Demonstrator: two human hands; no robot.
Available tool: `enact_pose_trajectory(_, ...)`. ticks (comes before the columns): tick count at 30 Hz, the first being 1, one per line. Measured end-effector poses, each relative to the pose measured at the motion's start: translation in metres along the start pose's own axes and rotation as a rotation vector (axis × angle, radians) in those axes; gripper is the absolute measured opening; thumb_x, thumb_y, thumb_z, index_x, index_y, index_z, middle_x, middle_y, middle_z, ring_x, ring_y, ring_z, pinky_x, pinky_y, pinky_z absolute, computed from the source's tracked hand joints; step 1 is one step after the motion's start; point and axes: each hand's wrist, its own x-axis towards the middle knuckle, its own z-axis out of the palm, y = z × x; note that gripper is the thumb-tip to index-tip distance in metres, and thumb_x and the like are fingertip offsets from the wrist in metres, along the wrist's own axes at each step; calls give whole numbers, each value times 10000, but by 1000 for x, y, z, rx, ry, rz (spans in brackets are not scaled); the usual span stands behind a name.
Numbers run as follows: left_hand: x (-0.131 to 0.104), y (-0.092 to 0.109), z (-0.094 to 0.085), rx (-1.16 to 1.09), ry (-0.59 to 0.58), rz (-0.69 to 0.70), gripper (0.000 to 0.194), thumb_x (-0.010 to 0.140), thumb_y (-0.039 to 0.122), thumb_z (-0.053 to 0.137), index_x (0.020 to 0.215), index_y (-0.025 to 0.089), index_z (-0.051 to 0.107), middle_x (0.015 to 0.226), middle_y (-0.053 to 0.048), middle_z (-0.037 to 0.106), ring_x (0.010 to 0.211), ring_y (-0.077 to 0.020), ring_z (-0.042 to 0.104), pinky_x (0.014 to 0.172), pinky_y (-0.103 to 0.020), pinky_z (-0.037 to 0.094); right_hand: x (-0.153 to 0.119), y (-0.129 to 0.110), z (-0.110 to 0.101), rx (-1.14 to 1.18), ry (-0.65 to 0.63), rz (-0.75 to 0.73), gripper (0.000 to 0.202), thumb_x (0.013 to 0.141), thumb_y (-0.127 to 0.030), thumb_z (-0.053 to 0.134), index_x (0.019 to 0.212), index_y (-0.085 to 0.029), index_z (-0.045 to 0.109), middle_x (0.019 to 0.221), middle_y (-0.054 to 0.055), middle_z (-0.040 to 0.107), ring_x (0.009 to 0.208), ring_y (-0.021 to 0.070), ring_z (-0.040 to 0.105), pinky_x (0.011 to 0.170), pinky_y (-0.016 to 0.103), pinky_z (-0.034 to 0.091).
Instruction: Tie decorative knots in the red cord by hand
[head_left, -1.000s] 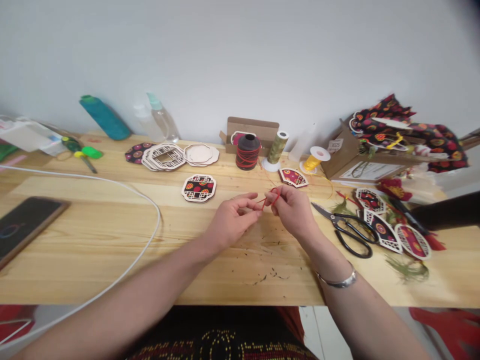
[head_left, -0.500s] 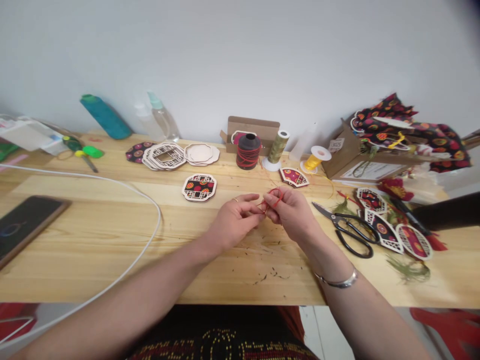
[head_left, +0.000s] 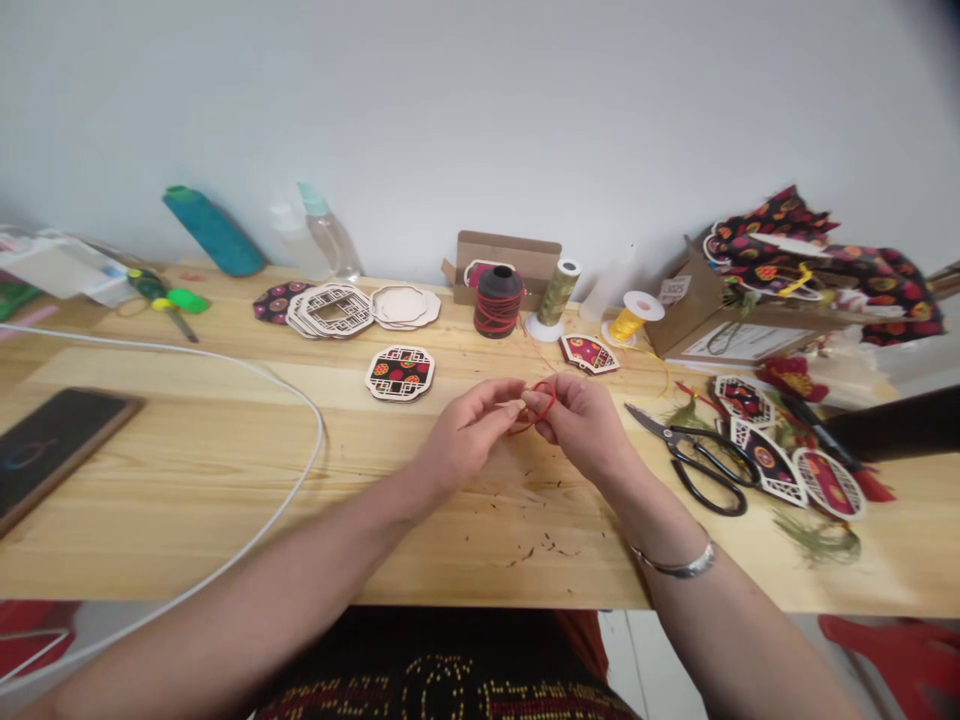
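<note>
Between my two hands, above the middle of the table, is a looped red cord. My left hand is closed, thumb and fingers pinching at the cord. With bent fingers and thumb my right hand grips the same cord, and the two hands' fingertips meet. Beyond them lies a square-cornered ornament with patterned cloth in a pale wooden frame. A fan-shaped ornament rests past my right hand. Black-handled scissors lie to the right of my right wrist.
Along the wall stand a red cord spool, a green thread spool and a yellow spool. Stacked wooden frames lie at the left back. A cardboard box sits at right, a phone and white cable at left.
The fingers of my left hand have closed in to meet my right fingertips. The red cord now hangs in a more visible loop near my right thumb.
</note>
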Motion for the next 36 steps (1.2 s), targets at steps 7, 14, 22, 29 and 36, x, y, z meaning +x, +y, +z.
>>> enact_pose_trajectory(7,0,4,-2,240,11,77,181,786,261,612,904,198,734,881,-28,725,833,-162,625,742,-256,462,1,4,-1,-69,-23,-16,206,754,-322,603,615,-189,529,441,-54,467,407,79,371,415,224,272)
enact_pose_trajectory(14,-1,11,-2,320,64,96,161,767,210,619,837,227,763,841,-17,740,815,-161,632,763,-261,452,2,6,-2,-99,-23,-22,200,751,-317,616,623,-186,535,469,-49,484,423,81,382,422,227,285)
enact_pose_trajectory(22,4,5,-3,38,73,-154,163,679,280,708,802,190,767,652,-16,670,414,-35,303,396,-213,181,3,5,-2,-10,-49,18,205,724,-324,649,635,-175,541,475,-49,496,409,67,385,403,209,274)
enact_pose_trajectory(29,5,8,-6,-110,22,-281,169,629,265,753,765,164,760,577,4,603,365,-1,250,375,-210,101,0,-3,-2,106,-102,91,315,641,-399,735,623,-165,525,449,-69,475,380,41,359,377,187,243)
enact_pose_trajectory(36,6,7,-6,-93,33,-293,151,643,247,732,769,169,762,581,0,612,348,2,229,373,-218,76,0,-3,-2,129,-113,101,313,637,-388,745,636,-163,528,478,-65,497,377,32,369,367,179,239)
